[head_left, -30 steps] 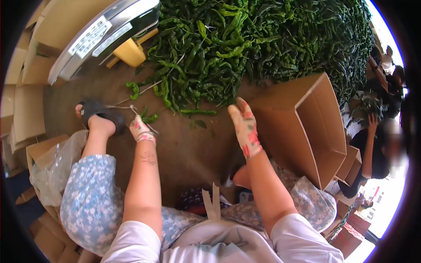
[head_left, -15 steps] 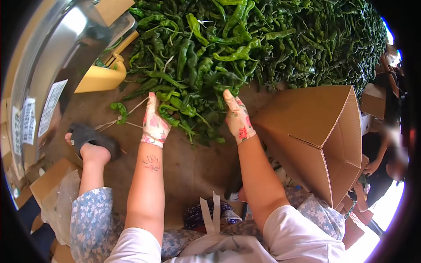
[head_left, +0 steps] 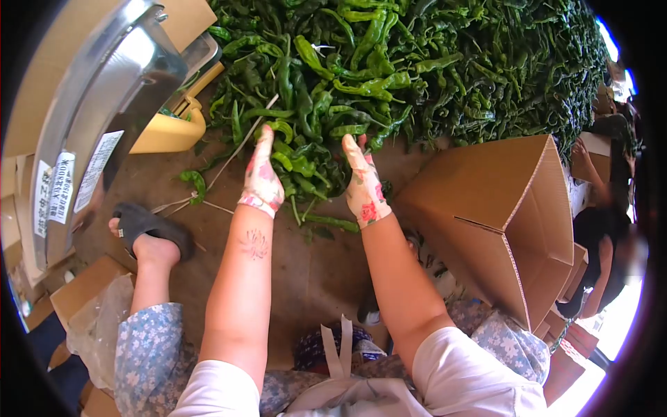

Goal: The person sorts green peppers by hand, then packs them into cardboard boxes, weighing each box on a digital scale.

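A clump of long green peppers lies between my two hands, at the near edge of a large pepper heap. My left hand, in a white glove with pink flowers, presses the clump's left side with its thumb up. Against the right side is my right hand in a matching glove, thumb also raised. Both hands are cupped round the peppers, and most of their fingers are hidden among them. One loose pepper rests on the floor left of my left hand, beside thin pale strings.
The pepper heap spreads across the back. An open cardboard box leans at right. A yellow scoop-like container and a shiny metal scale or basin stand at left. Another person's arm shows at far right.
My hands have come closer together, squeezing the pepper clump narrower. The left hand moved right and slightly forward, the right hand moved left. The view has shifted slightly.
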{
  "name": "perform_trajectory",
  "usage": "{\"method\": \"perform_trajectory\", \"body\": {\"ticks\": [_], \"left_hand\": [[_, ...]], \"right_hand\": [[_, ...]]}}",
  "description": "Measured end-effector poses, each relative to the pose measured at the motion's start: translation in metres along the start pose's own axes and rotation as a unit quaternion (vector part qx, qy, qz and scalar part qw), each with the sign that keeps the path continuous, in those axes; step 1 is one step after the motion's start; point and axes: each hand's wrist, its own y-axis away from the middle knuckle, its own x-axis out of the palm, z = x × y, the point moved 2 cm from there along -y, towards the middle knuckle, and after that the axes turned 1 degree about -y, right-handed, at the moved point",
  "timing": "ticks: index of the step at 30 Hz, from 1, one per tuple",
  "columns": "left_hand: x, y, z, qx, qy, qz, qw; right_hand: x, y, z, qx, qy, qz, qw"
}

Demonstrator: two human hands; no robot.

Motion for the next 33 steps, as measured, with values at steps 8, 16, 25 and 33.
{"method": "perform_trajectory", "body": {"ticks": [8, 16, 25, 33], "left_hand": [[0.012, 0.083, -0.032, 0.057, 0.023, 0.086, 0.994], [0.062, 0.219, -0.036, 0.188, 0.155, 0.176, 0.954], [0.25, 0.323, 0.023, 0.132, 0.18, 0.428, 0.876], [0.067, 0.245, 0.036, 0.221, -0.195, 0.22, 0.93]], "right_hand": [[0.021, 0.07, 0.019, -0.134, 0.049, 0.167, 0.976], [0.023, 0.241, 0.163, -0.319, 0.169, 0.133, 0.923], [-0.133, 0.33, 0.352, -0.457, 0.345, -0.02, 0.819], [-0.165, 0.31, 0.348, -0.369, 0.523, -0.035, 0.768]]}}
